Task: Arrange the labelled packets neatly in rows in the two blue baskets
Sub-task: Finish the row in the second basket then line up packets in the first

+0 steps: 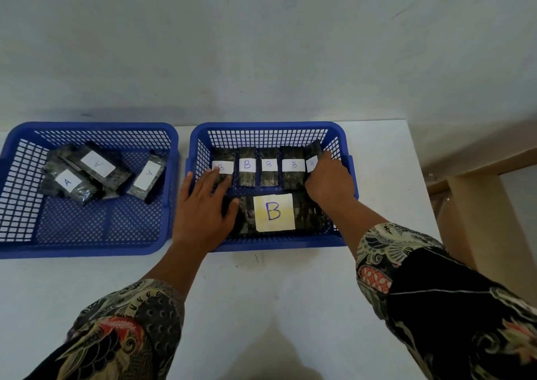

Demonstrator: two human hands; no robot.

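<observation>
Head view: your left hand (203, 205) reaches over the near-left rim of the right basket (343, 135) with fingers straight and spread; its fingertips press on the leftmost B packet (222, 167) at the 9 o'clock end of the back row, and it grips nothing. Your right hand (329, 182) reaches in over the near-right corner, fingers curled round the tilted B packet (313, 154) at the 3 o'clock end of that row, holding it on edge against the basket's right wall. Between the two hands, three further B packets (268, 166) lie flat, side by side, labels facing up. At 6 o'clock in the same basket a large B packet (274, 212) lies flat along the near wall, partly covered at both ends by your hands. The left basket (87, 127) stands just beside the right one on the white table (261, 292). In it, the A packets (97, 163) form a loose, overlapping pile toward 12 o'clock, with one leaning apart at 2 o'clock. All packets are dark and glossy with white paper labels. Patterned sleeves (406, 263) cover both forearms.
</observation>
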